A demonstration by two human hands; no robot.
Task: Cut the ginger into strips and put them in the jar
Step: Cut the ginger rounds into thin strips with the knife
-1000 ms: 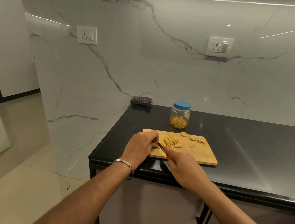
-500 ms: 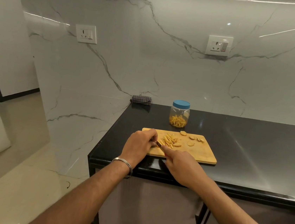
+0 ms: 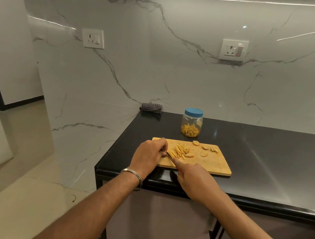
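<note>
On the rectangular wooden cutting board [image 3: 214, 165], the curled left hand [image 3: 149, 154] pins something hidden; the right hand [image 3: 194, 180] grips a small dark-handled knife [image 3: 170, 156] beside pale yellow ginger strips [image 3: 179, 151].

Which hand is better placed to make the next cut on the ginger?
The right hand: it holds the knife beside the strips. The left hand steadies the ginger.

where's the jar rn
In the head view, the jar stands on the black counter just behind the cutting board, near the marble wall.
</note>
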